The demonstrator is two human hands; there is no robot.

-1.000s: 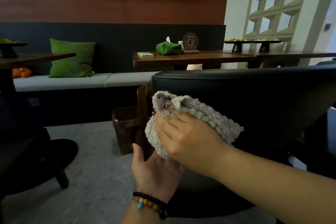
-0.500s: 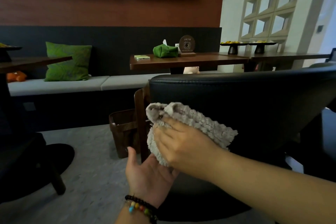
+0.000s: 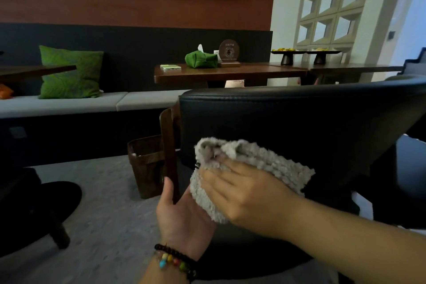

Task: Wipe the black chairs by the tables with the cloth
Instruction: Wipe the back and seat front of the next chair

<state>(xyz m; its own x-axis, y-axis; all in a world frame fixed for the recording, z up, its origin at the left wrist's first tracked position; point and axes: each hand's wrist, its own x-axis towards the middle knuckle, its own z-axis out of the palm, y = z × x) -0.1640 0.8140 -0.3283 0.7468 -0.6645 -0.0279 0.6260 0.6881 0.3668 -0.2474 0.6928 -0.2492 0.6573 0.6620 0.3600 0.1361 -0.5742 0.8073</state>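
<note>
The black padded chair back (image 3: 299, 122) looks like smooth leather or leatherette with a soft sheen along its top edge and a stitched seam below it. Its upright post (image 3: 169, 145) is dark brown wood, smooth and faintly glossy. The pale grey cloth (image 3: 265, 163) is a nubby, looped pile, rough and matt. The dark brown wooden desk (image 3: 230, 74) has a polished top that reflects light. The green cushion (image 3: 71, 72) is matt woven fabric with a faint pattern; the grey bench seat pad (image 3: 69, 104) is plain matt cloth. The floor (image 3: 103, 226) is speckled grey, matt. The bracelet (image 3: 175, 260) has dull dark beads and glossy coloured ones.
</note>
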